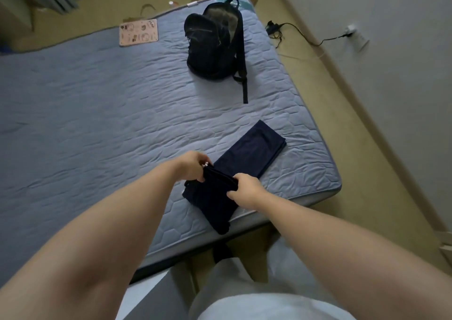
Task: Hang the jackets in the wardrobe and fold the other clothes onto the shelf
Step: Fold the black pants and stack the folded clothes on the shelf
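- Two bare hands meet over the near right corner of a blue quilted mattress (97, 124).
- One pink printed card (139, 33) lies flat at the mattress's far left edge.
- The left hand (194, 165) has its fingers curled, pinching the raised fold of a dark navy garment (252, 148).
- That garment lies as a long folded strip on the near right corner of the mattress, with its near end hanging slightly over the edge.
- A black backpack (212, 48) lies on the far part of the mattress, well apart from the garment.
- The right hand (247, 192) grips the same raised fold from the right.
- At the far right, a black cable (305, 34) runs across the floor to a wall socket (352, 29).
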Motion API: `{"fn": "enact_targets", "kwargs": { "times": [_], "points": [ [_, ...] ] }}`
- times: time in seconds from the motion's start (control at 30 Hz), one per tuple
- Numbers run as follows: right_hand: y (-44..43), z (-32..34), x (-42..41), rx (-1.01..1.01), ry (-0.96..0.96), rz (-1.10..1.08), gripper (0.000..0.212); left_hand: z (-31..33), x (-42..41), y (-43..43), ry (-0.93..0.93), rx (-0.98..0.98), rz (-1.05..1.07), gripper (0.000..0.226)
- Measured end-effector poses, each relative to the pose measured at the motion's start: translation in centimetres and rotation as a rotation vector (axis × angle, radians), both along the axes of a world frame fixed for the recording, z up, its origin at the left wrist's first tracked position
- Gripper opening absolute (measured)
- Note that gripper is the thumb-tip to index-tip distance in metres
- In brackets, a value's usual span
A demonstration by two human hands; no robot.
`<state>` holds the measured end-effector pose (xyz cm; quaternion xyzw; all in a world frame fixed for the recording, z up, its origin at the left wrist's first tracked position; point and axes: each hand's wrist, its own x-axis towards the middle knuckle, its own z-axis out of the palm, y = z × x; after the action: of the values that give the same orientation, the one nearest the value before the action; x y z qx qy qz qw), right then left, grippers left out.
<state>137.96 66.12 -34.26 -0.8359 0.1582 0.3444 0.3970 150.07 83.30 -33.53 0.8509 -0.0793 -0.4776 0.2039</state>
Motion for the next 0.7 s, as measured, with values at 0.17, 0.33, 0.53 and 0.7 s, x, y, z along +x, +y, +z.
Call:
{"fn": "enact_targets", "kwargs": {
  "times": [0.17, 0.33, 0.53, 0.7],
  "points": [
    [-8.8, -7.5, 5.2, 0.025, 0.01, -0.159, 0.033, -7.8, 5.2, -9.2, -0.115, -0.072, 0.08, 0.045],
    [-17.1, -18.6, 10.0, 0.045, 0.001, -0.271, 0.038, -18.4, 10.1, -18.2, -0.224, -0.053, 0.091, 0.048],
    [-23.6, -31.0, 15.1, -0.039, -0.042, -0.302, 0.055, -29.5, 15.0, -25.6, -0.29, 0.032, -0.037, 0.06],
    [-26.0, -37.0, 17.9, -0.312, -0.033, -0.162, 0.056, -35.3, 17.5, -30.0, -0.369, 0.144, -0.235, 0.069]
  ]
}}
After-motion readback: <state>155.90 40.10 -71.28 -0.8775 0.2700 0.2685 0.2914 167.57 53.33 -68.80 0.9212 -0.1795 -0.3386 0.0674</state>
